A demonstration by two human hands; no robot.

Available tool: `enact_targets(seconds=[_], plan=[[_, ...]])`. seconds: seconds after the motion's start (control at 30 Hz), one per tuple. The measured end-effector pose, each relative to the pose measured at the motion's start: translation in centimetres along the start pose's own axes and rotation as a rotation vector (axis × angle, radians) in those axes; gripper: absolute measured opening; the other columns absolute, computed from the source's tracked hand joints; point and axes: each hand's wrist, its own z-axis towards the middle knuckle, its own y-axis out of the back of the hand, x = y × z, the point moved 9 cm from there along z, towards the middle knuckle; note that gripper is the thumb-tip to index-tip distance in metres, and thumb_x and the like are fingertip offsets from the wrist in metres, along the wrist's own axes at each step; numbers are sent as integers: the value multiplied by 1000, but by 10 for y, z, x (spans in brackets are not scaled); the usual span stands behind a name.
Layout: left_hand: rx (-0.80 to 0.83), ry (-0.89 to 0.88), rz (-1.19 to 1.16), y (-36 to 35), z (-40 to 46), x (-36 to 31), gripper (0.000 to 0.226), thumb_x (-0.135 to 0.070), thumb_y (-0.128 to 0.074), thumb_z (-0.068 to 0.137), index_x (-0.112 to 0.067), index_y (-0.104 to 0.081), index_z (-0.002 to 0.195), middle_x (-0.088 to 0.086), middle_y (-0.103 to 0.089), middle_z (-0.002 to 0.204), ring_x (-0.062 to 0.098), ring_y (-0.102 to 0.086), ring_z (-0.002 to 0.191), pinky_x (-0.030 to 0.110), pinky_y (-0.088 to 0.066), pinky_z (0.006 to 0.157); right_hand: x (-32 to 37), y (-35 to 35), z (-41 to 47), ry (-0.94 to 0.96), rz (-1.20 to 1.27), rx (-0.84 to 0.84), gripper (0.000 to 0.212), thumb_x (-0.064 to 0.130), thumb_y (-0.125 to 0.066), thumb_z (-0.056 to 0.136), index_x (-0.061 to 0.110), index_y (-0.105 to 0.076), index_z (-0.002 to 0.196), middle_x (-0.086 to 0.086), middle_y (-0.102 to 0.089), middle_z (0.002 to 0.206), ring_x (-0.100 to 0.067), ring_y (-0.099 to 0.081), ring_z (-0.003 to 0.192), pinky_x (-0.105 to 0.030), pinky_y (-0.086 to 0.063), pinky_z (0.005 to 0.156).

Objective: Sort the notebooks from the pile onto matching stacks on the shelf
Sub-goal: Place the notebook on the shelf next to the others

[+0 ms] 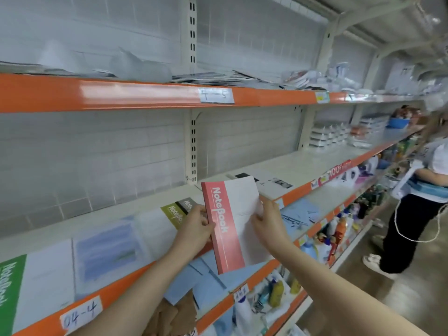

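A notebook with a pink-red spine band and white cover is held in the air over the front edge of the middle shelf. My left hand grips its spine side. My right hand holds its right edge. Behind my left hand lie an olive-green notebook and a grey one on the shelf. Further left lie a pale blue notebook and a bright green-banded notebook. To the right, white notebooks with black marks lie flat.
The orange shelf edge carries a label "04-4". The shelf below holds blue sheets and brown paper, with bottles lower down. A person in dark trousers stands in the aisle at the right. The upper shelf holds plastic-wrapped goods.
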Motion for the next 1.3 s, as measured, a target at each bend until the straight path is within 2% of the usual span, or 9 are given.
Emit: enact_targets(seconds=[0.23,0.4,0.5,0.6,0.7,0.83,1.1,1.2,1.3], plan=[[-21,111,-87,-47,71,7,18,-12,-61,92,-15,-50,106,4,-61,89,17,-62,65,23,-50,52,-40,-4,70,15,-113,-2,35,-1,-41,85,6,-44,119,-13,-48,113,-25,-41,107,-30,-32,74],[-126,217,-218,-74,123,22,14,-2,-59,90,-8,-56,103,12,-62,96,16,-60,69,22,-50,56,-66,-21,131,45,-156,138,36,16,-41,92,19,-48,127,-13,-40,134,-30,-44,121,-37,-38,96],[-179,304,-275,-90,147,33,10,3,-56,90,-7,-60,90,14,-64,88,13,-54,59,21,-46,53,-95,-43,172,69,-176,235,12,39,-25,79,40,-30,67,-13,-50,88,-29,-45,87,-34,-41,77],[-257,375,-280,-101,165,47,10,5,-55,89,-1,-62,87,16,-64,84,14,-51,55,23,-44,52,-102,-58,194,170,-195,361,23,33,-32,84,31,-34,62,7,-37,66,-21,-36,75,-24,-34,62],[-341,444,-266,-105,174,62,17,6,-55,90,-5,-59,77,14,-63,79,16,-52,56,25,-45,52,-102,-66,199,278,-167,485,28,23,-46,93,0,-61,84,-6,-59,83,-22,-52,87,-32,-42,72],[-430,487,-192,-104,179,73,10,4,-55,89,4,-64,85,18,-66,81,16,-51,51,26,-46,52,-106,-78,197,397,-190,664,40,41,-45,96,16,-53,126,5,-48,124,-11,-44,119,-27,-34,101],[-460,425,88,-102,186,65,15,-4,-60,87,-5,-66,102,11,-69,82,20,-62,67,30,-52,64,-107,-85,185,679,-298,665,58,55,-44,91,20,-45,138,3,-44,141,-13,-39,129,-21,-27,105],[-438,399,188,-107,187,63,37,-7,-62,89,-7,-56,125,12,-66,104,20,-63,88,19,-51,67,-108,-82,181,713,-338,622,78,69,-18,81,24,-41,141,5,-36,148,-13,-33,135,-24,-23,110],[-455,346,398,-107,181,55,40,-8,-56,93,-12,-50,132,10,-54,122,22,-55,107,28,-49,86,-110,-82,178,730,-354,569,83,65,-5,76,26,-43,138,6,-38,147,-13,-34,135,-28,-24,112]])
